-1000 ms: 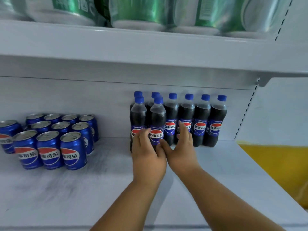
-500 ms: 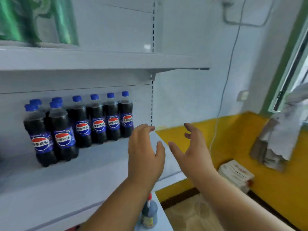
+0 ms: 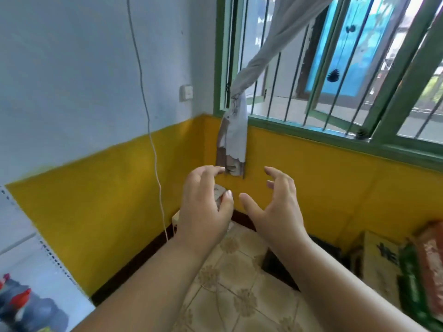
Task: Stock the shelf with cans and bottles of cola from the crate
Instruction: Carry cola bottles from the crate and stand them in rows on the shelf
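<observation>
Both hands are held out in mid-air, side by side and a little apart, over the tiled floor (image 3: 239,295) in the corner of the room. The left hand (image 3: 203,207) has loosely bent fingers and grips nothing; the right hand (image 3: 275,202) is spread with its fingers slightly curved, thumb pointing toward the left hand, also empty. Behind them the wall (image 3: 96,212) is yellow below and pale blue above, with a thin white cord (image 3: 153,144) hanging down it and a white switch (image 3: 186,92) higher up. A green-framed barred window (image 3: 335,80) fills the upper right, and a tied-back curtain (image 3: 233,140) hangs just above the left hand's fingertips. A small box (image 3: 219,191) shows partly behind the left hand. The white shelf (image 3: 28,267) edge is at the far left, with blurred bottles (image 3: 21,305) with red caps beneath it at the bottom left corner. No cola cans, cola bottles or crate can be made out in this view. At the lower right stand cartons (image 3: 381,259) and green and red packs (image 3: 422,271), too blurred to read.
</observation>
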